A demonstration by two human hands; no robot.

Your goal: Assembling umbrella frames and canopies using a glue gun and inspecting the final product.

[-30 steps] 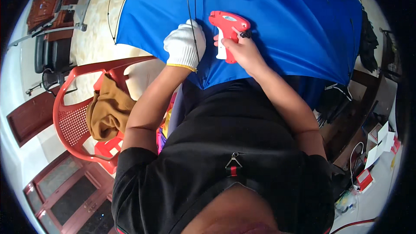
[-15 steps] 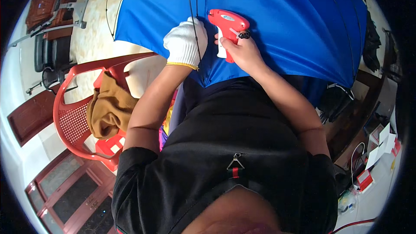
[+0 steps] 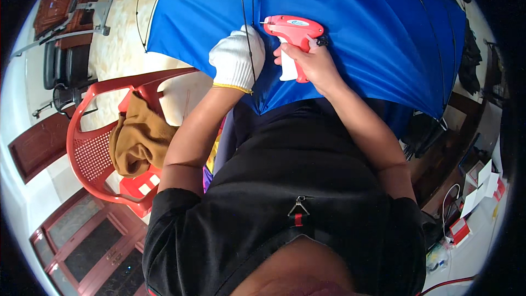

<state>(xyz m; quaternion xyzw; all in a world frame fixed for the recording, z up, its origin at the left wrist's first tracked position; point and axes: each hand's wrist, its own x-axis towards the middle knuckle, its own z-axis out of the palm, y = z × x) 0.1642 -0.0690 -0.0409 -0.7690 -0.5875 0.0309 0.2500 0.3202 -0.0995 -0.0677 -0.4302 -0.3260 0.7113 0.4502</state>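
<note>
A blue umbrella [image 3: 356,38] is spread in front of my body, its dark ribs and frame on the side facing me. My left hand [image 3: 236,57] wears a white knitted glove with a yellow cuff. Its fingers are closed on the umbrella's cloth near the seam, and a thin black rib [image 3: 246,16] passes in front of the glove. Bare, my right hand [image 3: 312,66] grips a red tagging gun [image 3: 293,27] by its handle, fingers at the white trigger. The gun's thin needle points left and stands just apart from the glove. The glove hides the left fingertips.
To the left stands a red plastic chair [image 3: 93,148] with a brown cloth [image 3: 139,142] and a red box [image 3: 139,186] on it. Dark wooden furniture [image 3: 455,131] is on the right, beside papers and a small red-and-white box [image 3: 460,230]. A wood-framed glass door [image 3: 93,241] shows at lower left.
The tagging gun has shifted slightly right and down and tilted a little; more of its white trigger shows, and its needle is visible. The gloved hand and the cloth have moved down slightly.
</note>
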